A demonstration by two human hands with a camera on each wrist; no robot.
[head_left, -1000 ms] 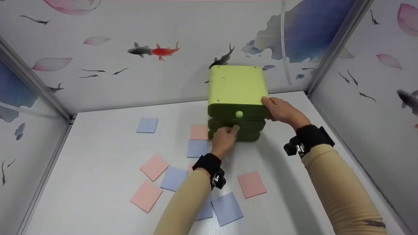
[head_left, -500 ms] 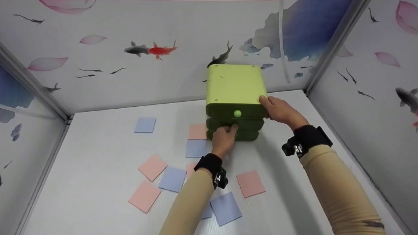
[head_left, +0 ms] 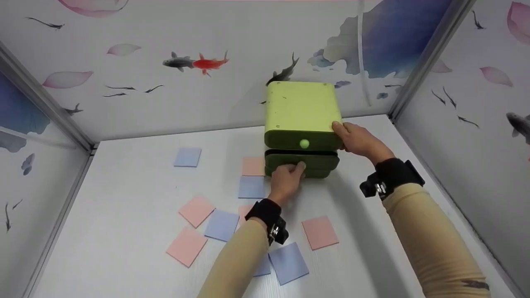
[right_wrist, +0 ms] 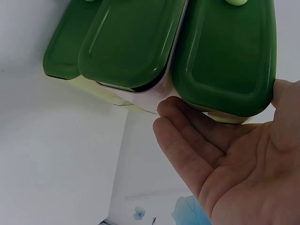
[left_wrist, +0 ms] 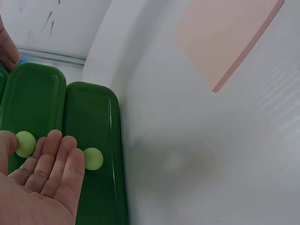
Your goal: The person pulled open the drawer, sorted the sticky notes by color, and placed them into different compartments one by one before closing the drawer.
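— Where was our left hand (head_left: pixel 285 179)?
— Pinching the middle drawer (head_left: pixel 316 159) knob of the green drawer box (head_left: pixel 301 108) at twelve o'clock.
— Our right hand (head_left: pixel 357 138)?
— Fingers fairly straight, we steadied the box's three o'clock side.

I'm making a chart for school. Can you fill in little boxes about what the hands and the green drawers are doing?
Left hand: pinches the middle drawer's knob
Middle drawer: pulled out slightly
Right hand: rests against the drawer box's right side
Top drawer knob: untouched
Table: pink and blue paper squares lie scattered
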